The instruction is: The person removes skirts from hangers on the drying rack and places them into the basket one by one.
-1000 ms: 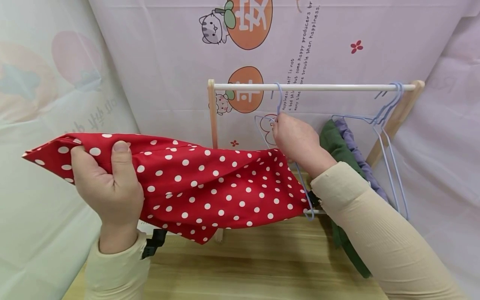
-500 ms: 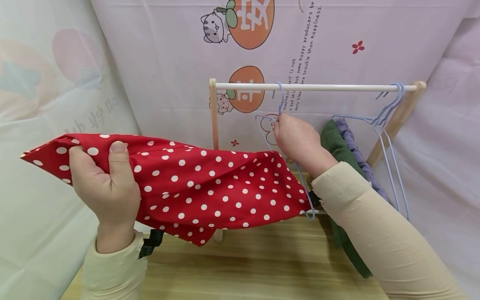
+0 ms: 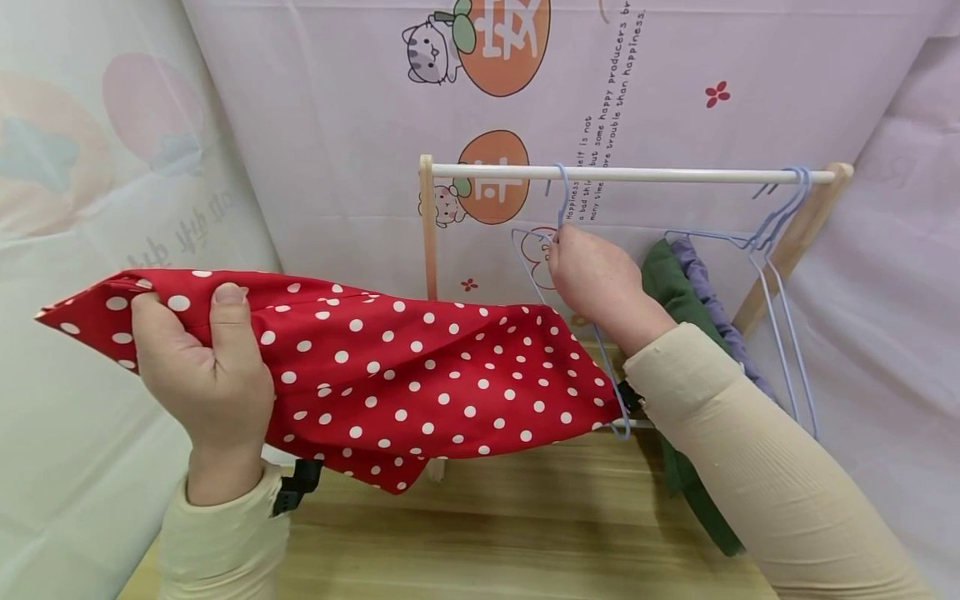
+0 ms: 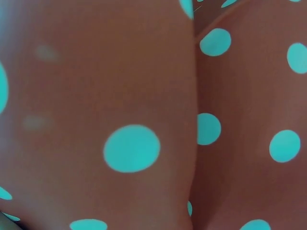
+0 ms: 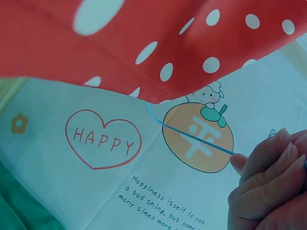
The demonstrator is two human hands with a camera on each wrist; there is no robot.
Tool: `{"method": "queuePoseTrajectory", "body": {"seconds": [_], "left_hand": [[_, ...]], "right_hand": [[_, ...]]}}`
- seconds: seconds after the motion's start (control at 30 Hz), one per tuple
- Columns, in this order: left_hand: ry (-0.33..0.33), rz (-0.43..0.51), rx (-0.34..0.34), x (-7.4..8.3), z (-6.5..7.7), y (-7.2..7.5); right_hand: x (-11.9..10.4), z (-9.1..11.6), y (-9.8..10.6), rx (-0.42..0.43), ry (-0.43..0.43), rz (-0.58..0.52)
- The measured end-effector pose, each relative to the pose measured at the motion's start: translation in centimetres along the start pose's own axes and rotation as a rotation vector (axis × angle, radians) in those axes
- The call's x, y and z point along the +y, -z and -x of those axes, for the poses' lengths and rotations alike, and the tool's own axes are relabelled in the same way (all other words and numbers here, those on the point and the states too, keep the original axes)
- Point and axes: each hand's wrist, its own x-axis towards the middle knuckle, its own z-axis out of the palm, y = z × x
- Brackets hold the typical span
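My left hand (image 3: 206,383) grips the left end of a red cloth with white dots (image 3: 450,375), thumb on top. The cloth stretches rightward to a light blue wire hanger (image 3: 564,193). Its right end meets the hanger's sloping side; whether it passes through is partly hidden. Curled fingers of my right hand (image 3: 596,279) hold the hanger just below its hook, which sits over the rack's white bar (image 3: 675,175). In the left wrist view the dotted cloth (image 4: 96,96) fills everything. The right wrist view shows the hanger's wire (image 5: 201,140) running into my right hand (image 5: 268,187).
More blue hangers (image 3: 776,225) hang at the bar's right end, with green cloth (image 3: 663,275) and purple cloth (image 3: 708,287) there. Wooden posts (image 3: 429,233) carry the bar. The rack stands on a wood-grain table (image 3: 480,533) before a printed backdrop (image 3: 322,125).
My left hand has shifted slightly left, drawing the red dotted cloth with it. My right hand and the hanger stay nearly where they were.
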Motion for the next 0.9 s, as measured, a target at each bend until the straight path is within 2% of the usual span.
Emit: {"method": "queuePoseTrajectory", "body": {"seconds": [0.27, 0.9], "left_hand": [[0.001, 0.012, 0.015, -0.23, -0.25, 0.12], [0.012, -0.036, 0.025, -0.55, -0.48, 0.66]], "right_hand": [[-0.01, -0.11, 0.02, -0.002, -0.002, 0.01], [-0.19, -0.11, 0.02, -0.006, -0.02, 0.021]]}}
